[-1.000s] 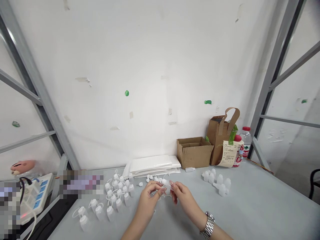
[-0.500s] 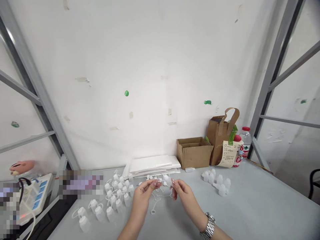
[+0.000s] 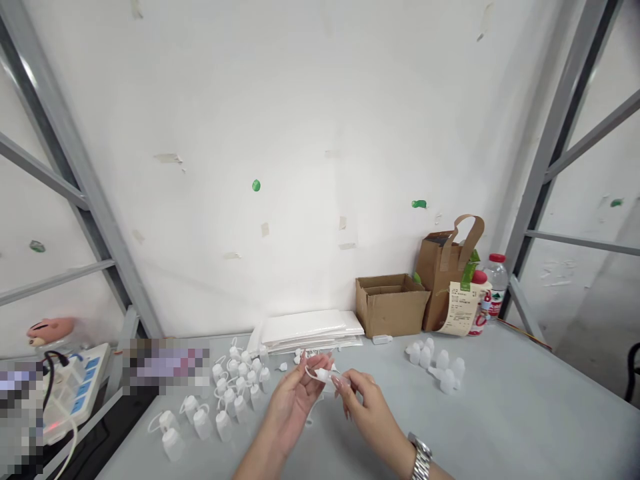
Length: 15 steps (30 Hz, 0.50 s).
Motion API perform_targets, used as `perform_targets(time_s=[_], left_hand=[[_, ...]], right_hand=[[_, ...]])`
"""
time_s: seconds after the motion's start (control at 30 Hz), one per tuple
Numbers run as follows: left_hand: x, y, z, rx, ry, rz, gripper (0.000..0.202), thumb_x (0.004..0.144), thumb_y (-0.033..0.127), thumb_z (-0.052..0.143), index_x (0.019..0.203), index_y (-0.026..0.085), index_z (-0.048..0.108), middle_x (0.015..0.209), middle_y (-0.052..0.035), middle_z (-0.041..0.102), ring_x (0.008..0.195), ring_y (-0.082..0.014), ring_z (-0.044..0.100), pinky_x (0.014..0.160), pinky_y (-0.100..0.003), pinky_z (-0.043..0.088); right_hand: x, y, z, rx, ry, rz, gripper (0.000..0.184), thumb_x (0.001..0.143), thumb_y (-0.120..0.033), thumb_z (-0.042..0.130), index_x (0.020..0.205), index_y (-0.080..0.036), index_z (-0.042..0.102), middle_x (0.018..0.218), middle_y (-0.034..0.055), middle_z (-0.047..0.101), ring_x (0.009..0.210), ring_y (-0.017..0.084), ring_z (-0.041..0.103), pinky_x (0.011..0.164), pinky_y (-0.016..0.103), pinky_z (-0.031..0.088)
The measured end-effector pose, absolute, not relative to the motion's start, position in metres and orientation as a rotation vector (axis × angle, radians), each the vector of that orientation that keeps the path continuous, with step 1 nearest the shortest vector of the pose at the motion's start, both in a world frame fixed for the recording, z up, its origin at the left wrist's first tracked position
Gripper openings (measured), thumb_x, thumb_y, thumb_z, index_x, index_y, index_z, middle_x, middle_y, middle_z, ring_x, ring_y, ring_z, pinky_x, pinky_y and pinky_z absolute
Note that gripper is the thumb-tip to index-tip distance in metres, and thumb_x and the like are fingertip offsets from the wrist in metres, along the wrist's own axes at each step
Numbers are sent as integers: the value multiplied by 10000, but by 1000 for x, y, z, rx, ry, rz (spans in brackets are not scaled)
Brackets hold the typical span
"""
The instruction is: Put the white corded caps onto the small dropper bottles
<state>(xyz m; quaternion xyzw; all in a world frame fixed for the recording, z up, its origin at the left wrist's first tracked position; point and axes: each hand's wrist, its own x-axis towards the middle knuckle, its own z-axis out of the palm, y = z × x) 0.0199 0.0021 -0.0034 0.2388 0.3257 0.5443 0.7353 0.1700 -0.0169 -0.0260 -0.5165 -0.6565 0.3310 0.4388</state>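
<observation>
Between my two hands is a small translucent white bottle [image 3: 326, 376], tilted on its side, with a thin strap loop at its top. My right hand [image 3: 367, 403] pinches its body between thumb and fingers. Palm upward, my left hand [image 3: 293, 400] has its fingers apart behind the bottle's top and the strap; whether it touches them is unclear. On the left stand several similar bottles with looped straps [image 3: 201, 423]. Several bottles without straps [image 3: 447, 367] sit in a cluster to the right. Small white caps and straps lie behind my hands, partly hidden.
Against the wall are a stack of white sheets [image 3: 310, 330], an open cardboard box [image 3: 395, 313], a brown paper bag [image 3: 434, 280] and a clear red-capped bottle [image 3: 496, 277]. A power strip [image 3: 83, 393] with cables lies at far left. Grey table [image 3: 525, 413] extends rightward.
My left hand has turned palm up and its fingers have opened from a pinch. The bottle in my right hand has shifted slightly down and left, its strap now showing at the left palm.
</observation>
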Motion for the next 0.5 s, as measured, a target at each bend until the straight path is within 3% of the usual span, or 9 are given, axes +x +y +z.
perform_targets(time_s=[0.5], left_hand=[[23,1,-2,435,720,1185,227,861,217,504,829,89,689,972,-150,710,910,-208,661,783,-302,517]], right_hand=[[167,-21,-23,-1363,-1723,717,446,890,-553,315,691,-217,529,592,7,555,787,208,484,731,282,370]])
